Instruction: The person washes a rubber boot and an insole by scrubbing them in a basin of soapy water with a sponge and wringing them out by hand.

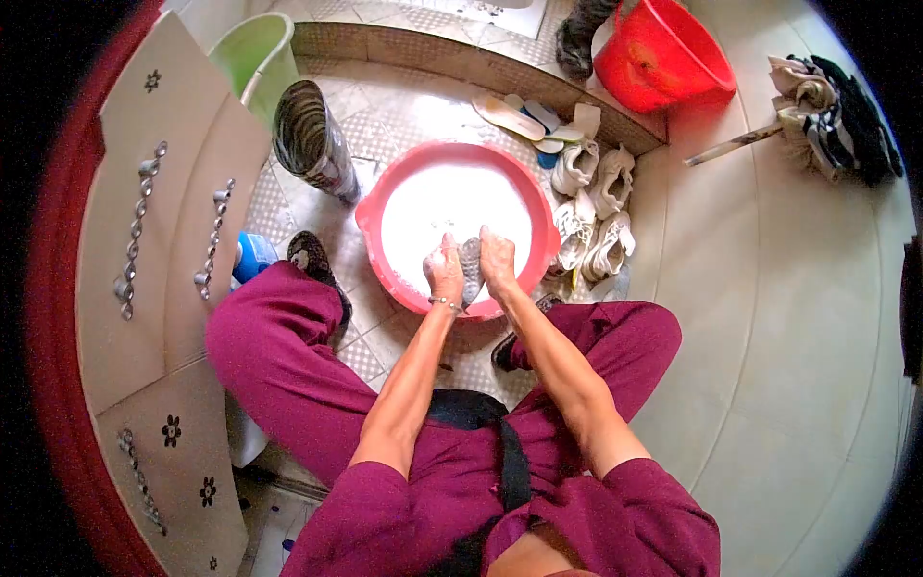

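Holding a grey patterned item point(471, 272) between left hand point(444, 273) and right hand point(497, 258); both curled closed, side by side, pinching it from either flank. Cannot tell its exact kind, nor how the hidden fingers sit. Keeping it at the near part of a pink basin point(549, 226), inside the rim, over white suds point(452, 192). At the left wrist, just behind the grip, a bracelet point(444, 303). Forearms bare below maroon sleeves point(663, 510). Either side of the grip, maroon trousers point(279, 341), knees bent wide; dark patterned footwear point(310, 256) left of the basin. Just right of the basin, pale shoes point(575, 227) in a cluster, some laced; a little beyond, insoles point(508, 117) overlapping on tiled floor point(370, 108). Beyond the grip to the left, a tall dark boot point(312, 139), standing with its mouth open. Left of the grip, past the knee, a blue container point(256, 254), partly hidden; farther left, a cream cabinet point(178, 250) with ornate handles. Well beyond, to the left, a pale green bucket point(258, 62); far right, past the shoes, a red bucket point(663, 58), tilted, beside another dark boot point(579, 40). Farthest right of the grip, against pale panels point(760, 288), a cloth bundle point(832, 120) on a stick.
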Available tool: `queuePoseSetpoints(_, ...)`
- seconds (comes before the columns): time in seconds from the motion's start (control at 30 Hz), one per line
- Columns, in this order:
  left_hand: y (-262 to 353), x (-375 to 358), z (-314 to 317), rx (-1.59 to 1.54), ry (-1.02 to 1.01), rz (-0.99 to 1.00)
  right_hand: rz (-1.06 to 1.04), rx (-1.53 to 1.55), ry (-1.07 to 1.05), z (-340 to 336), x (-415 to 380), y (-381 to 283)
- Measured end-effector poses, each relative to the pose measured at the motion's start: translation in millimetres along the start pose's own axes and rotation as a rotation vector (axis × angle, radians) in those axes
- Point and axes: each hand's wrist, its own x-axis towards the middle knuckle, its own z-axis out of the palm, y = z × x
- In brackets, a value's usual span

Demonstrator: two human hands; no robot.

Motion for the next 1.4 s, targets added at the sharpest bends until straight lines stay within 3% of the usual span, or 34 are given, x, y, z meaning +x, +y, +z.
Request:
queuePoseSetpoints(0.17,-11,24,4,-0.096,0.047,-0.146,0.166,-0.021,0.027,18,26,28)
queuePoseSetpoints(0.23,-26,47,3,-0.179,-0.098,-0.275,0.259,0.005,0.007,21,40,43)
queuePoseSetpoints(0.37,-97,92,13,-0.259,-0.155,-0.226,0.390,0.086,-0.098,33,71,70)
queuePoseSetpoints(0.4,-105,99,10,-0.055,-0.199,-0.230,0.404,0.088,-0.101,37,77,85)
queuePoseSetpoints(0.47,-121,111,14,0.176,-0.212,-0.302,0.076,0.002,-0.241,42,83,115)
queuePoseSetpoints(0.5,-135,113,18,0.185,-0.214,-0.319,0.094,0.002,-0.243,44,83,119)
queuePoseSetpoints(0.57,-164,112,22,0.539,-0.129,-0.121,0.082,-0.372,-0.161,46,79,124)
queuePoseSetpoints(0.63,-161,104,28,0.604,-0.149,-0.229,0.034,-0.500,-0.141,49,74,143)
queuePoseSetpoints(0.7,-181,103,33,0.903,-0.335,-0.287,0.050,-0.775,-0.269,49,73,154)
queuePoseSetpoints(0.73,-148,105,36,0.899,-0.367,-0.350,0.029,-0.796,-0.308,47,73,158)
queuePoseSetpoints(0.83,-157,106,30,0.799,-0.346,-0.398,-0.035,-0.795,-0.247,50,67,172)
queuePoseSetpoints(0.9,-176,111,26,0.863,-0.344,-0.364,-0.050,-0.523,-0.039,58,62,159)
queuePoseSetpoints(0.97,-153,106,19,0.579,-0.158,-0.622,0.101,-0.380,-0.307,53,62,95)
queuePoseSetpoints(1.0,-126,100,25,0.449,0.037,-0.635,0.006,-0.231,-0.195,55,56,82)
queuePoseSetpoints(1.03,-126,97,27,0.444,0.040,-0.624,-0.007,-0.229,-0.192,53,51,67)
queuePoseSetpoints(1.07,-126,94,27,0.099,0.049,-0.522,-0.057,-0.313,-0.196,51,45,51)
queuePoseSetpoints(1.1,-96,88,25,-0.112,0.035,-0.577,-0.108,-0.399,-0.197,48,38,35)
queuePoseSetpoints(1.13,-65,82,23,-0.317,0.031,-0.641,-0.340,-0.437,-0.169,45,30,18)
queuePoseSetpoints(1.17,-81,80,21,-0.326,0.031,-0.629,-0.355,-0.437,-0.167,43,28,15)
queuePoseSetpoints(1.2,-113,82,19,-0.577,-0.080,-0.515,-0.568,-0.541,-0.161,41,29,14)
queuePoseSetpoints(1.23,-95,79,13,-0.817,-0.195,-0.398,-0.775,-0.643,-0.150,40,29,14)
queuePoseSetpoints(1.27,-74,71,35,-0.798,0.228,-0.274,-0.401,-0.523,-0.265,33,36,12)
queuePoseSetpoints(1.3,-53,65,32,-0.802,0.221,-0.262,-0.028,-0.426,-0.300,26,43,7)
queuePoseSetpoints(1.37,-25,52,24,0.073,0.139,-0.123,-0.221,-0.340,-0.166,28,35,-13)
queuePoseSetpoints(1.4,-6,48,17,-0.010,0.090,-0.147,-0.321,-0.349,-0.125,29,28,-20)
